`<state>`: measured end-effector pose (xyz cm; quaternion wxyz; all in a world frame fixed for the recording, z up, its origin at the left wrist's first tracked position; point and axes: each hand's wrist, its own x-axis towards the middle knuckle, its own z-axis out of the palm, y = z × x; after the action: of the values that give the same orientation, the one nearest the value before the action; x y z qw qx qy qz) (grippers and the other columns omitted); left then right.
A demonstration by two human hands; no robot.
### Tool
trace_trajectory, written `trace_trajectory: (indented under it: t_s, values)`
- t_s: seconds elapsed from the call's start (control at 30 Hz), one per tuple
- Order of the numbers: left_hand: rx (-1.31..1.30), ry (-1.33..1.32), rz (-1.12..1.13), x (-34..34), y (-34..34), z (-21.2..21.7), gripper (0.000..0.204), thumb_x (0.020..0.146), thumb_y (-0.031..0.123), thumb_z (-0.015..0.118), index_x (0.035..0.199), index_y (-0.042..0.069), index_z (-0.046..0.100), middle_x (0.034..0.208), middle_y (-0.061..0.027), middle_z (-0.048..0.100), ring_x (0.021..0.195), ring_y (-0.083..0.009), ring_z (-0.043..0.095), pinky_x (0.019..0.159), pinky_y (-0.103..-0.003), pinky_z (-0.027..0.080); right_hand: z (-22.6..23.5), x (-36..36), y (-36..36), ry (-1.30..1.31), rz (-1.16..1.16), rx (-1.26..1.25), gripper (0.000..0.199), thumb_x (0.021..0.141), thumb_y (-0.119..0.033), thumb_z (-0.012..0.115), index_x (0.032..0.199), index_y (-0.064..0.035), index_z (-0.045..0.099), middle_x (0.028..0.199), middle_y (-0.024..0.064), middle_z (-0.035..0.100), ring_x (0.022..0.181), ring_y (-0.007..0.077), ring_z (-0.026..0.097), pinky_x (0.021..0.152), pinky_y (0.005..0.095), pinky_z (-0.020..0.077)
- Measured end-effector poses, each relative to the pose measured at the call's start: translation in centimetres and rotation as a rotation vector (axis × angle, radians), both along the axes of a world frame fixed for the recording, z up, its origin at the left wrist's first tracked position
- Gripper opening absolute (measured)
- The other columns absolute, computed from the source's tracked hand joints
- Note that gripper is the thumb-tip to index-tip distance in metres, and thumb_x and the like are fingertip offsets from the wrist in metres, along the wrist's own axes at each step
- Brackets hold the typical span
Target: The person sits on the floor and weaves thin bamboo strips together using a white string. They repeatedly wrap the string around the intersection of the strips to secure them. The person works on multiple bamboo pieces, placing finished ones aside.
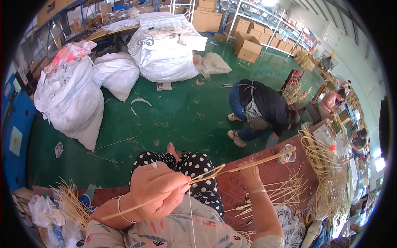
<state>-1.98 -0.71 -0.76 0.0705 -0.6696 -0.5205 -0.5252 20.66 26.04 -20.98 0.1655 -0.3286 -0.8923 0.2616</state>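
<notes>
Cane strips point(273, 156), tan, slender: held above your lap, slanting from beside your left wrist up toward the right; a narrow pointed fold lies between your two hands, and whether it is one length or several cannot be told.

Left hand point(161, 192), yours: closed, pinching the strips between thumb and fingers; ring on one finger, pale bracelet point(120, 204) at the wrist.

Right hand point(250, 175), yours: fingers bent up at the strips, partly behind them; firmness of grip cannot be told. Pale band point(258, 191) at the wrist.

White thread point(192, 217), one: hanging from beside your left fingertips, down in front of your shirt.

Red-brown board point(266, 173): to your right, bearing loose cane pieces point(285, 192) and a clear container point(287, 153), the latter near the far tip of the strips.

Coiled cane bundle point(318, 161), large: farther right.

Cane bundle, smaller point(70, 198): at your left.

White sacks, stuffed point(76, 99): on the green floor point(178, 111), ahead and left.

Co-worker point(264, 103), dark top: bent over, ahead and right.
</notes>
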Motion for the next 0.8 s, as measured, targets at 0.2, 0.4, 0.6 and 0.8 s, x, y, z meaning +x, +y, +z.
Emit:
trace_trajectory:
  t_s: [0.2, 0.4, 0.6, 0.8]
  values:
    - [0.026, 0.088, 0.133, -0.5, 2.5, -2.1, 0.019, 0.072, -0.006, 0.058, 0.088, 0.003, 0.055, 0.06, -0.0063, 0.054, 0.046, -0.0204, 0.048, 0.043, -0.03, 0.037, 14.4, -2.8, -8.2, 0.599, -0.181, -0.852, 0.007, 0.083, -0.003, 0.054, 0.085, -0.0003, 0.059, 0.069, -0.002, 0.054, 0.06, 0.0036, 0.047, 0.054, 0.0181, 0.0403]
    - [-0.006, 0.166, 0.068, 0.8, 4.4, -1.6, 0.026, 0.065, -0.002, 0.063, 0.089, 0.003, 0.055, 0.066, -0.0072, 0.055, 0.049, -0.0237, 0.049, 0.045, -0.032, 0.038, 20.1, -7.1, -15.8, 0.758, 0.654, -0.837, 0.027, 0.083, -0.025, 0.057, 0.069, -0.0028, 0.059, 0.06, 0.0063, 0.055, 0.052, 0.0181, 0.05, 0.049, 0.0299, 0.0392]
    - [0.041, 0.188, -0.071, 1.8, 1.8, 1.5, 0.034, 0.061, -0.005, 0.061, 0.094, -0.001, 0.053, 0.061, -0.0042, 0.055, 0.048, -0.0169, 0.052, 0.044, -0.027, 0.041, 20.7, -6.5, -17.1, 1.063, 1.304, -1.747, 0.029, 0.084, -0.03, 0.052, 0.08, -0.0019, 0.058, 0.065, 0.0102, 0.056, 0.053, 0.0217, 0.052, 0.046, 0.0317, 0.0407]
    - [0.12, 0.14, -0.04, 2.7, 0.2, 2.9, 0.025, 0.063, -0.001, 0.063, 0.087, 0.001, 0.056, 0.063, -0.0044, 0.056, 0.047, -0.0159, 0.052, 0.042, -0.026, 0.042, 23.6, -4.8, -14.8, 0.737, 0.927, -0.012, 0.017, 0.081, -0.013, 0.059, 0.076, 0.0025, 0.058, 0.071, 0.0135, 0.058, 0.057, 0.0239, 0.055, 0.049, 0.0324, 0.0434]
